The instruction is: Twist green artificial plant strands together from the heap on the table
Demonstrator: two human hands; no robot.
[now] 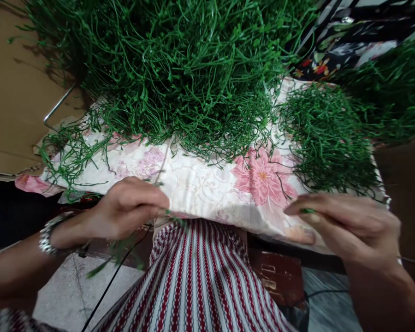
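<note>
My left hand (131,207), with a silver bracelet at the wrist, is closed over the near edge of the floral cloth (200,184). Green sprigs (124,249) stick out from its fingers and hang blurred below it. On the right, my right hand (352,221) pinches a small green piece (307,210) between thumb and forefinger, above the cloth's near right edge. Both hands are apart. Beyond them a large heap of green plastic-looking stems (193,74) covers the back of the cloth.
A smaller green pile (332,138) lies at the right, with more greenery (397,87) behind it. Loose stems (69,161) lie at the left near a cardboard box (14,101) and a bent metal rod (58,106). Striped red-and-white fabric (200,276) covers my lap.
</note>
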